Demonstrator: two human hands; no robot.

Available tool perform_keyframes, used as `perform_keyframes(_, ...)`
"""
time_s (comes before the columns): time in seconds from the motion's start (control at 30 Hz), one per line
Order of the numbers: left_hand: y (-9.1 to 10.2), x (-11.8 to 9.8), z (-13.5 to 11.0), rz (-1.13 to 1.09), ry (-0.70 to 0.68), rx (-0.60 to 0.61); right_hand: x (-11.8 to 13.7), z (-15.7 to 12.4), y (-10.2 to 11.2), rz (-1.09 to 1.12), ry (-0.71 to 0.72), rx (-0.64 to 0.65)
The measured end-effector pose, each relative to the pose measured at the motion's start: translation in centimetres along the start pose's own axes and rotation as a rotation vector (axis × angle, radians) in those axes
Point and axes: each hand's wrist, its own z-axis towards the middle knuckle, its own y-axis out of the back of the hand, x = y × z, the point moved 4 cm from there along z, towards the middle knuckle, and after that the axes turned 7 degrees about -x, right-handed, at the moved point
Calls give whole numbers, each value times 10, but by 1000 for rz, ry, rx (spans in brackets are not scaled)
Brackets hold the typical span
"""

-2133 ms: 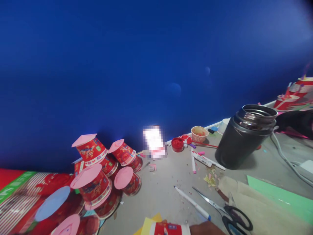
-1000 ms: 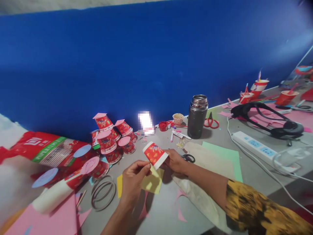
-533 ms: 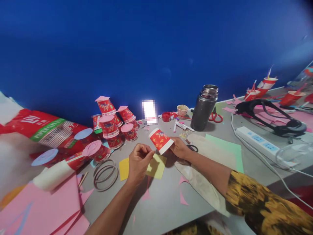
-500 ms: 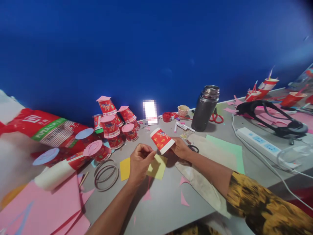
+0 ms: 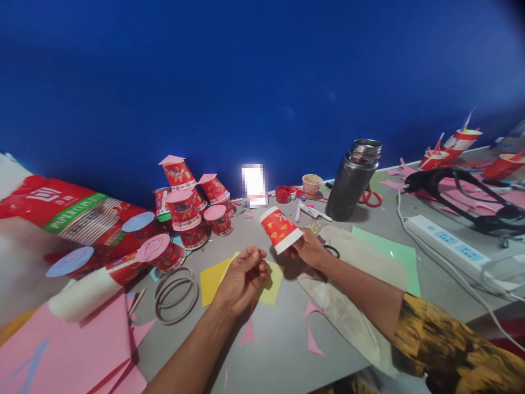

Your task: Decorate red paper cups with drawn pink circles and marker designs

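A red paper cup (image 5: 279, 229) with yellow figures and white bands is tilted in the air, my right hand (image 5: 308, 247) closed around its lower right end. To its left is my left hand (image 5: 246, 273), palm partly turned up, thumb and fingertips pinched together. Whatever is between those fingertips is too small to make out. Under the left hand lie yellow paper sheets (image 5: 211, 284) on the grey table (image 5: 279, 350). Pink paper scraps (image 5: 248, 332) are scattered nearer to me.
Stacked red cups (image 5: 184, 210) with pink paper tops stand at left, beside tape rings (image 5: 176, 295) and pink sheets (image 5: 82, 350). A dark steel bottle (image 5: 353, 180), markers (image 5: 314, 211), red scissors (image 5: 371, 198), green paper (image 5: 394, 251) and a power strip (image 5: 447, 241) occupy the right.
My left hand has rolled so its palm faces more upward, fingers still pinched. The cup stays in my right hand, slightly further right in the view, which has shifted a little.
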Motion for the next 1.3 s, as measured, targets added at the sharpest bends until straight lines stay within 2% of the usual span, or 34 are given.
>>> perform_keyframes(0.33, 1, 3, 0, 10, 26, 33, 15, -1, 1, -90, 130, 21)
perform_keyframes(0.67, -6, 6, -9, 55, 45, 101, 15, 0, -1, -97, 122, 39)
perform_keyframes(0.9, -4, 12, -14, 93, 114, 209, 11, -3, -3, 94, -28, 10)
perform_keyframes(1.0, 1, 14, -13, 62, 169, 220, 8, -5, -9, 237, -155, 32)
perform_keyframes(1.1, 2, 10, -9, -29, 159, 204, 4, -5, -15, 376, -303, 69)
perform_keyframes(1.3, -4, 12, -6, -120, 175, 253, -2, -3, -22, 599, -507, 83)
